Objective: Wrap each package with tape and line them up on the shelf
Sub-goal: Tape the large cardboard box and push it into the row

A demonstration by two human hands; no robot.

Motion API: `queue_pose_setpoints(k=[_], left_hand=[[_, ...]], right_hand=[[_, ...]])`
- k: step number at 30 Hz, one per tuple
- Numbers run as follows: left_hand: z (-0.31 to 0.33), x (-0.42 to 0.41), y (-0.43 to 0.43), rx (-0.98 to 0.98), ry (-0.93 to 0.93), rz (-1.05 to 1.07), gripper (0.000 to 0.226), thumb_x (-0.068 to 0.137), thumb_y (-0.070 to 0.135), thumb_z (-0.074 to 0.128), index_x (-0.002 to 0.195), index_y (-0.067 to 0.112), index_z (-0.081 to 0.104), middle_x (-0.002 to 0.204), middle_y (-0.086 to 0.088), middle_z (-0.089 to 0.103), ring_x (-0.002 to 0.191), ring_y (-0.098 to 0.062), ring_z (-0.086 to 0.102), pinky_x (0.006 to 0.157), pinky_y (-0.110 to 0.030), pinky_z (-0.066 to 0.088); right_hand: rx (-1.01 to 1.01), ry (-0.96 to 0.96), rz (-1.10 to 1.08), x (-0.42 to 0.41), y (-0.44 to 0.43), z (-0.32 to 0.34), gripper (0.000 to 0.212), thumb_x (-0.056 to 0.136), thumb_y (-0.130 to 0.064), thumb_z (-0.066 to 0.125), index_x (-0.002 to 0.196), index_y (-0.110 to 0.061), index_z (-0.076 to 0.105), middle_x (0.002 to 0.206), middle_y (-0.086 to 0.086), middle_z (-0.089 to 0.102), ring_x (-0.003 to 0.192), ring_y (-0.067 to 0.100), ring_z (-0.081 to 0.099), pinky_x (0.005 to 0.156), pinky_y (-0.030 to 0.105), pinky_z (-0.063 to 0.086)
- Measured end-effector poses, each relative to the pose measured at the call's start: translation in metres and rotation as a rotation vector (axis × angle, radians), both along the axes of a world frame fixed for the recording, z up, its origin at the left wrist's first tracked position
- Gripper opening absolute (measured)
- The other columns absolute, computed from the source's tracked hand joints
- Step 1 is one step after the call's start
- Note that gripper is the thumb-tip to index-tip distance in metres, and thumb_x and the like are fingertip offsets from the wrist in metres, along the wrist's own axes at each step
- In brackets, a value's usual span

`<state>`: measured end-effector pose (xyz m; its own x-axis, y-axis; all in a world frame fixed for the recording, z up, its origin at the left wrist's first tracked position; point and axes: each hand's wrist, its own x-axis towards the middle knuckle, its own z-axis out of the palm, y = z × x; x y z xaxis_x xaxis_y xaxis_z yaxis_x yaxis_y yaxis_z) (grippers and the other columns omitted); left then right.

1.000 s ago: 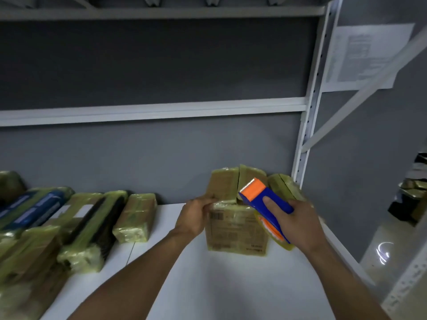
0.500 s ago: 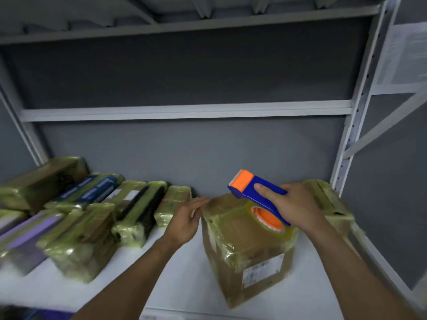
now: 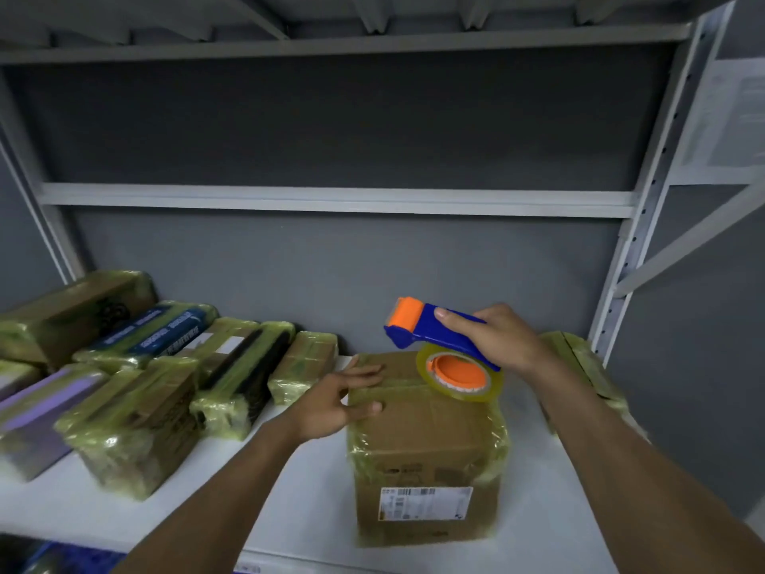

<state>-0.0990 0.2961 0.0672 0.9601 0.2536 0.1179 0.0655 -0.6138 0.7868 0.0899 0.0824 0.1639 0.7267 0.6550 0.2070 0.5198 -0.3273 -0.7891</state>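
Observation:
A cardboard box (image 3: 426, 445) partly covered in yellowish tape stands on the white shelf (image 3: 298, 503), a barcode label on its near face. My left hand (image 3: 339, 397) rests on the box's top left edge, fingers straight on the top and thumb on the side. My right hand (image 3: 496, 337) grips a blue and orange tape dispenser (image 3: 430, 331) just above the box's far right corner. The clear yellowish tape roll (image 3: 459, 374) hangs under the dispenser, over the box top.
Several taped packages (image 3: 174, 366) lie in a row on the shelf's left. Another taped package (image 3: 579, 362) sits behind my right forearm by the shelf's right upright (image 3: 637, 238). An upper shelf board (image 3: 331, 198) crosses overhead. A paper sheet (image 3: 728, 118) hangs at right.
The box has been pulled toward the shelf's front edge and stood with its label facing me. My left hand moved onto its top edge. The dispenser stays above the box.

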Motion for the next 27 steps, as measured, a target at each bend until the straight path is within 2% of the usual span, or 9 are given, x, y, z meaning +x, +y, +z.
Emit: queue_pose_setpoints(k=[4,6,8,10,12,14,16,19,27], left_hand=[[-0.004,0.0,-0.001,-0.152,-0.066,0.025,0.077,0.085,0.019,0.083,0.152,0.025,0.045,0.153,0.024,0.039,0.143,0.018,0.018,0.119,-0.023,0.028],[-0.003,0.0,0.0,-0.234,-0.09,0.008,0.073,0.086,0.01,0.081,0.147,0.034,0.049,0.147,0.027,0.048,0.139,0.015,0.032,0.114,-0.019,0.032],[0.003,0.004,-0.001,-0.294,-0.119,0.038,0.058,0.092,-0.005,0.068,0.137,0.031,0.06,0.135,0.027,0.06,0.13,0.012,0.048,0.103,-0.011,0.039],[0.012,0.007,-0.006,-0.36,-0.167,0.174,0.047,0.097,-0.01,0.049,0.124,0.02,0.072,0.126,0.016,0.07,0.122,0.004,0.058,0.096,-0.014,0.046],[0.02,0.012,-0.012,-0.438,-0.213,0.355,0.036,0.099,0.003,0.049,0.108,0.021,0.078,0.109,0.012,0.077,0.104,0.005,0.066,0.098,-0.024,0.047],[0.025,0.015,-0.016,-0.526,-0.219,0.406,0.024,0.097,0.028,0.055,0.102,0.024,0.078,0.1,0.007,0.078,0.088,-0.003,0.07,0.088,-0.034,0.046],[0.03,0.018,-0.019,-0.587,-0.169,0.38,0.03,0.101,0.041,0.054,0.104,0.021,0.077,0.099,0.002,0.078,0.081,-0.013,0.069,0.081,-0.036,0.044],[0.038,0.022,-0.024,-0.665,-0.135,0.392,0.037,0.099,0.05,0.057,0.102,0.019,0.076,0.098,0.001,0.078,0.076,-0.014,0.068,0.077,-0.035,0.044],[0.045,0.024,-0.033,-0.641,-0.219,0.393,0.015,0.099,0.022,0.063,0.091,0.017,0.076,0.085,0.002,0.075,0.07,-0.009,0.065,0.062,-0.024,0.043]], right_hand=[[-0.152,-0.019,0.068,0.01,0.016,-0.008,0.07,0.082,-0.075,0.067,0.046,-0.018,0.049,0.045,-0.006,0.052,0.041,0.009,0.052,0.047,0.02,0.035],[-0.262,-0.03,0.116,0.014,0.019,-0.003,0.068,0.082,-0.076,0.066,0.05,-0.019,0.048,0.046,-0.006,0.053,0.041,0.008,0.051,0.049,0.022,0.036],[-0.36,-0.032,0.175,0.015,0.022,0.006,0.064,0.085,-0.074,0.065,0.054,-0.02,0.051,0.046,-0.007,0.055,0.04,0.006,0.051,0.046,0.018,0.036],[-0.402,-0.033,0.204,0.014,0.028,0.006,0.06,0.088,-0.071,0.063,0.057,-0.021,0.052,0.047,-0.007,0.057,0.04,0.006,0.052,0.047,0.019,0.037],[-0.397,-0.075,0.163,0.012,0.032,-0.003,0.062,0.089,-0.072,0.06,0.057,-0.02,0.049,0.046,-0.007,0.053,0.041,0.008,0.05,0.053,0.026,0.037],[-0.364,-0.108,0.107,0.012,0.032,-0.013,0.067,0.085,-0.078,0.058,0.054,-0.02,0.045,0.045,-0.006,0.05,0.04,0.009,0.049,0.054,0.029,0.036],[-0.328,-0.109,0.107,0.016,0.028,-0.017,0.074,0.078,-0.086,0.055,0.05,-0.018,0.042,0.043,-0.006,0.047,0.039,0.01,0.047,0.053,0.029,0.034],[-0.272,-0.106,0.168,0.021,0.022,-0.018,0.077,0.068,-0.093,0.049,0.048,-0.019,0.044,0.044,-0.005,0.046,0.041,0.011,0.045,0.054,0.03,0.033],[-0.163,-0.078,0.275,0.025,0.019,-0.026,0.069,0.076,-0.087,0.054,0.057,-0.021,0.055,0.051,-0.002,0.055,0.049,0.012,0.054,0.061,0.033,0.039]])
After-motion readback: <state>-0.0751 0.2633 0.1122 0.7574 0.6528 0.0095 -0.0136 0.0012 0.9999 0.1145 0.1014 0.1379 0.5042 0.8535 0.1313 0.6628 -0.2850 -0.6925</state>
